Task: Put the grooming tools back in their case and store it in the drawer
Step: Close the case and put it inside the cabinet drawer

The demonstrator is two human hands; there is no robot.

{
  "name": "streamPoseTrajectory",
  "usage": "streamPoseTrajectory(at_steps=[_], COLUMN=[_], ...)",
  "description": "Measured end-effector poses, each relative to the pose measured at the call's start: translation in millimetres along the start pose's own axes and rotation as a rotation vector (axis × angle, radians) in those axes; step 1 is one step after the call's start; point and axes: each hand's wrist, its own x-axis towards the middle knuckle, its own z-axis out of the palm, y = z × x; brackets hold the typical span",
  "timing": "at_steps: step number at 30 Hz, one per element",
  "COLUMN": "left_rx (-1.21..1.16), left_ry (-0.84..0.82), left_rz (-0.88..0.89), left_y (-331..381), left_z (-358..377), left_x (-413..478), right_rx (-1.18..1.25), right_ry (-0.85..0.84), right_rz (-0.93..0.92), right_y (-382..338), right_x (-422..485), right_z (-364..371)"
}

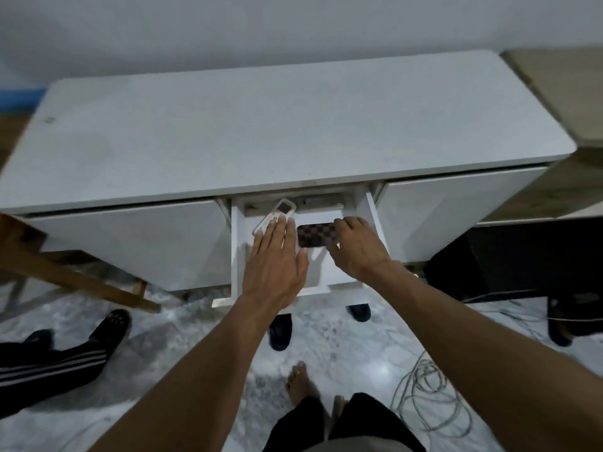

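Note:
The brown checkered case [315,234] lies flat inside the pulled-out white drawer [235,256] at the middle of the white table [261,132]. My right hand [357,244] curls over the case's right end and grips it. My left hand [277,252] is flat with fingers spread, hovering over the drawer just left of the case, its fingertips reaching a white remote control [274,215] that lies in the drawer's back left. No grooming tools are visible outside the case.
A wooden chair frame [65,272] stands at the left. Another person's leg in striped trousers [58,360] lies on the marble floor at lower left. Dark slippers [280,331] sit under the drawer. Loose cables [430,399] coil at the right. My bare foot [298,383] is below.

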Motion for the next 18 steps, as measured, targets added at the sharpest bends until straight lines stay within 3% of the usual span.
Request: streamPoseTrajectory(at_steps=[7,13,18], left_rx=[0.002,0.002,0.008], left_ry=[-0.04,-0.132,-0.132], left_rz=[-0.051,-0.082,-0.104], left_y=[14.9,22.7,22.9], left_z=[13.4,32.5,39.7], left_x=[-67.4,-110.4,-118.1], right_rx=[0.011,-0.009,-0.059], right_ry=[0.02,-0.102,-0.104], right_rz=[-0.06,-0.008,0.004], right_y=[-2.9,4.5,7.5], right_x=[-68.2,-124.2,-136.8], right_z=[5.7,31.1,37.6])
